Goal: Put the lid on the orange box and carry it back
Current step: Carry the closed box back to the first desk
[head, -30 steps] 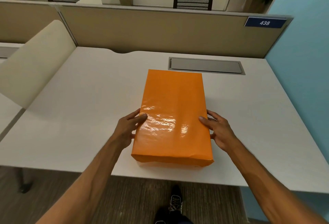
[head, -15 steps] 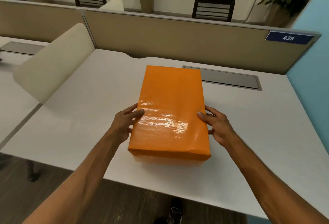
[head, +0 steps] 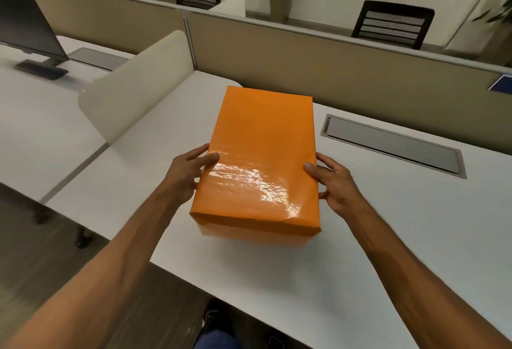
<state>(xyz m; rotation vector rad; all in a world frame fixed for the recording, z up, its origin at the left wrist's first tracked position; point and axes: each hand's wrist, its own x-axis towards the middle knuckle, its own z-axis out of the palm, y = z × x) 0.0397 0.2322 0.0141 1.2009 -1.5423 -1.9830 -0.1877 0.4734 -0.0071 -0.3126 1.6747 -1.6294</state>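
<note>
The orange box (head: 260, 160) has its glossy orange lid on top and is held just above the white desk (head: 388, 224), near the desk's front edge. My left hand (head: 188, 171) grips its left side, thumb on the lid's edge. On the opposite side my right hand (head: 332, 185) grips it, thumb on the lid and fingers down the wall. The lower part of the box shows as a paler strip under the lid's front rim. What is inside is hidden.
A grey cable hatch (head: 393, 143) is set into the desk at right. A cream side divider (head: 133, 93) stands left of the box, a tan partition (head: 332, 66) behind. A monitor (head: 25, 21) stands on the neighbouring desk. Black chairs and potted plants line the back.
The box has come up off the desk and toward me in both hands. My view has swung left, bringing the neighbouring desk and monitor into sight.
</note>
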